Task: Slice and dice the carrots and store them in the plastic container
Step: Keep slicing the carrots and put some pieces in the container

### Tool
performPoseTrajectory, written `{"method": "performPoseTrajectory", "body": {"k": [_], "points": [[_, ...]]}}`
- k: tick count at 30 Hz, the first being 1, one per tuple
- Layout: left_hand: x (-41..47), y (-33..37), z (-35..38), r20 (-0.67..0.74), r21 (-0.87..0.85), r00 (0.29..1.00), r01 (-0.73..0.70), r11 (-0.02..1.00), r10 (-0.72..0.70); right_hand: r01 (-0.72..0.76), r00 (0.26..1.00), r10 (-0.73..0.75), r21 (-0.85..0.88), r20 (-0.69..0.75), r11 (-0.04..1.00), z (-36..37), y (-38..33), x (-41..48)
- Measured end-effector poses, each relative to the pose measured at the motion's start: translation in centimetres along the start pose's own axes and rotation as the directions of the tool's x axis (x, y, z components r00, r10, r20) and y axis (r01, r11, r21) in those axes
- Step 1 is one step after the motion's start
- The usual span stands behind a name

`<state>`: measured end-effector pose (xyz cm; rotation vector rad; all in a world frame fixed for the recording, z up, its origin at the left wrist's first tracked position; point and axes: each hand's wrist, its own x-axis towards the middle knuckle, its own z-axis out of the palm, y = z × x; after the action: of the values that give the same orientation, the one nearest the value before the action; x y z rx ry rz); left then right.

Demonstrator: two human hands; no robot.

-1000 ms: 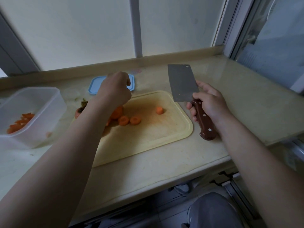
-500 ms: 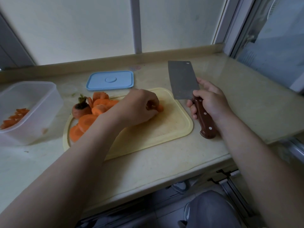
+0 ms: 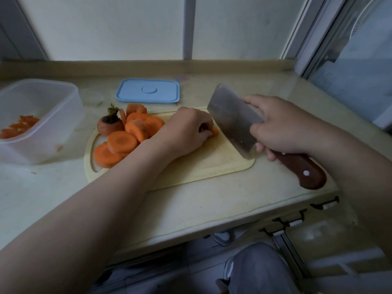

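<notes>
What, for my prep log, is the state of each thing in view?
Plastic container: open, some cut carrot inside.
Lid: off, flat on the counter.
Carrot slices: piled on the cutting board's left.
Carrot top: cut off, beside the slices.
Carrot piece: held on the board by left hand.
Cleaver: gripped by right hand, edge down beside that piece.

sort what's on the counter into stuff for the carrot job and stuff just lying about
In use: cleaver in right hand, carrot piece held by left hand, carrot slices, cutting board, plastic container.
Lying about: blue lid, carrot stem end.
</notes>
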<state>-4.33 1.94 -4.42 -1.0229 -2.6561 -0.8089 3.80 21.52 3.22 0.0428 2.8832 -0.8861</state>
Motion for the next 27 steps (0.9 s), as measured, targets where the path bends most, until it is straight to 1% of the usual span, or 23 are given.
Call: {"method": "performPoseTrajectory", "body": {"k": [2,4,7,13,15,17,19,21,27], "points": [[-0.1,-0.1,-0.1,-0.01,0.004,1.0,-0.003,1.0,0.003,0.018,0.999,-0.016,-0.095,0.029,0.995,0.2,-0.9,-0.7],[-0.3,0.0,-0.3,-0.01,0.009,1.0,-0.005,1.0,0.005,0.024,0.999,-0.02,-0.127,0.035,0.992,0.3,-1.3,-1.0],[-0.6,-0.1,-0.6,0.003,-0.027,1.0,-0.004,1.0,0.004,0.036,0.999,-0.032,-0.168,0.023,0.985,0.6,-1.4,-1.2],[-0.7,-0.3,-1.1,0.007,-0.091,0.999,0.04,0.995,-0.04,0.056,0.995,-0.07,-0.189,-0.066,0.98,0.2,-1.3,-2.0],[-0.8,-0.3,-1.1,-0.017,-0.121,0.999,0.04,0.992,-0.043,0.068,0.994,-0.083,-0.197,-0.068,0.978,0.1,-1.4,-2.3],[-0.8,-0.3,-1.2,-0.037,-0.197,0.998,0.045,0.979,-0.053,0.074,0.994,-0.088,-0.196,-0.06,0.978,0.1,-1.5,-2.6],[-0.9,-0.2,-1.3,-0.037,-0.266,0.997,0.059,0.962,-0.071,0.071,0.995,-0.083,-0.192,-0.054,0.979,0.0,-1.5,-2.7],[-1.0,-0.1,-1.2,-0.023,-0.298,0.997,0.065,0.952,-0.076,0.066,0.996,-0.077,-0.198,-0.05,0.978,0.1,-1.5,-2.8],[-0.9,-0.3,-1.1,0.018,-0.257,0.998,0.067,0.964,-0.064,0.067,0.997,-0.073,-0.192,-0.026,0.979,0.1,-1.3,-2.7]]}}
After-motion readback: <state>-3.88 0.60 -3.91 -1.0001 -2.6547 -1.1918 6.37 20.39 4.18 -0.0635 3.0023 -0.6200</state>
